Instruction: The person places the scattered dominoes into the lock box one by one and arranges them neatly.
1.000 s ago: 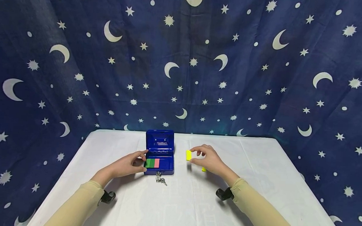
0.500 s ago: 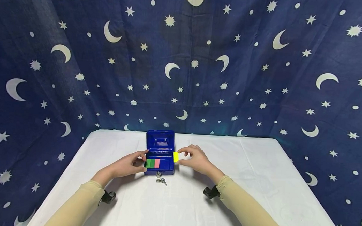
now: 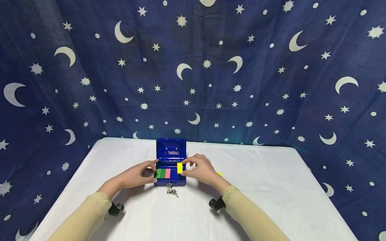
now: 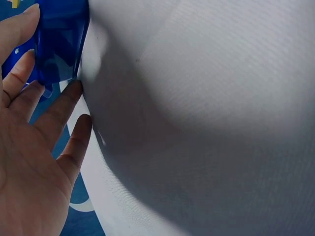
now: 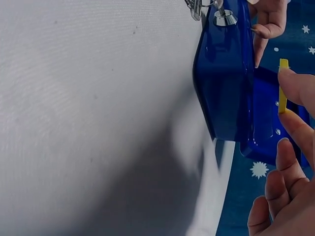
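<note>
1 flat yellow rectangular block (image 3: 179,168) is pinched by the right hand (image 3: 202,171) above an open, glossy blue rectangular box (image 3: 162,183), whose left side is touched by the left hand (image 3: 133,175), fingers apart.

Box (image 3: 180,184) on tbl (image 3: 148,220), btw L hand (image 3: 139,175) & R hand (image 3: 201,170); lid (image 3: 171,145) at back. Block row (image 3: 163,173) in box, just R of L hand. Held block (image 3: 179,168) in R hand, over box. Other block (image 3: 220,174) on tbl, just beyond R hand's wrist. Keys (image 3: 175,193) before box.
</note>
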A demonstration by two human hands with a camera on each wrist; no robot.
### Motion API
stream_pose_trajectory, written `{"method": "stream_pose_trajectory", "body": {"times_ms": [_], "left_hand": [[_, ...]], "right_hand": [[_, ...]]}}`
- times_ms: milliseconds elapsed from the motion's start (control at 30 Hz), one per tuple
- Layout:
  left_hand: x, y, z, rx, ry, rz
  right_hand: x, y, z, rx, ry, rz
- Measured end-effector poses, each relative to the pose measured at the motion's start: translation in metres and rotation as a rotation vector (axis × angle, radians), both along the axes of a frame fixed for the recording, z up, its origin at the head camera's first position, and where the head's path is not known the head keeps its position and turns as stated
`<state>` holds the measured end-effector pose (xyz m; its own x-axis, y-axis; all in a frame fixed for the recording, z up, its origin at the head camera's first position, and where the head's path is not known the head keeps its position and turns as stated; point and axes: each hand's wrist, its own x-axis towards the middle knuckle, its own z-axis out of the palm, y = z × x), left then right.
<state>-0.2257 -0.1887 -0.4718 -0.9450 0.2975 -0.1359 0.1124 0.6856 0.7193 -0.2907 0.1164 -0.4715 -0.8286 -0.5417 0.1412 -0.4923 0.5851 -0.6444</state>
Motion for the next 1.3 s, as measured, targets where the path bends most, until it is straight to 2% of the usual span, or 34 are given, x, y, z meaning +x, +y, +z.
{"method": "stream_pose_trajectory", "body": {"times_ms": [367,667,867,1300], "left_hand": [[-0.002,0.000,0.000,0.019,-0.009,-0.012],[-0.002,0.000,0.000,0.027,-0.014,-0.022],[-0.002,0.000,-0.001,0.009,-0.017,-0.013],[-0.001,0.001,0.001,0.021,-0.021,-0.010]], "right_hand": [[0.002,-0.016,0.001,0.080,0.006,-0.038],[0.003,-0.028,-0.001,0.159,0.096,-0.045],[0.002,-0.033,-0.005,0.266,0.152,-0.027],[0.002,-0.041,-0.007,0.357,0.192,-0.029]]}}
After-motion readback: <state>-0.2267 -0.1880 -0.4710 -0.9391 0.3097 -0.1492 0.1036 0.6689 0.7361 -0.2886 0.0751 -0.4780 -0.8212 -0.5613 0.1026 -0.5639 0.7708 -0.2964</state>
